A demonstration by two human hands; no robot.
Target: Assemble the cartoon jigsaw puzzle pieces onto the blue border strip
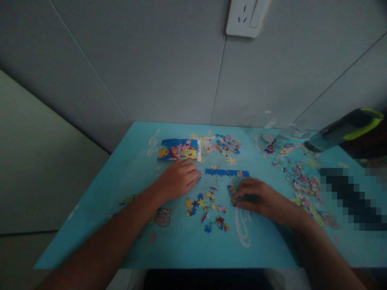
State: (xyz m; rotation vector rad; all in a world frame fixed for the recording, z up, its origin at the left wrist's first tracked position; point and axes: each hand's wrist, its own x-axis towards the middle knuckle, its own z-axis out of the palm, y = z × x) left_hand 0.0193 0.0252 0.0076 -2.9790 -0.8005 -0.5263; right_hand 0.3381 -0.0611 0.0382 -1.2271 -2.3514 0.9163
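Note:
My right hand (256, 196) has thumb and fingers pinched on a small dark puzzle piece (233, 201) at the table's middle. Just beyond its fingertips lies a blue and yellow piece (230, 188). My left hand (179, 180) rests with curled fingers on the tabletop; a bit of blue puzzle piece (198, 179) shows at its fingertips. Between and beyond both hands runs a joined blue puzzle strip (222, 172). Loose puzzle pieces (208, 205) lie scattered nearer to me. Left of the strip is a cartoon picture card (179, 150), just past my left hand.
A heap of small pieces (228, 144) sits at the back, and another pile (302, 181) is at the right. Clear plastic containers (267, 135), a picture-printed tub (284, 145) and a tilted dark bottle (341, 129) stand at the back right. A grey wall (166, 80) borders the table (99, 237).

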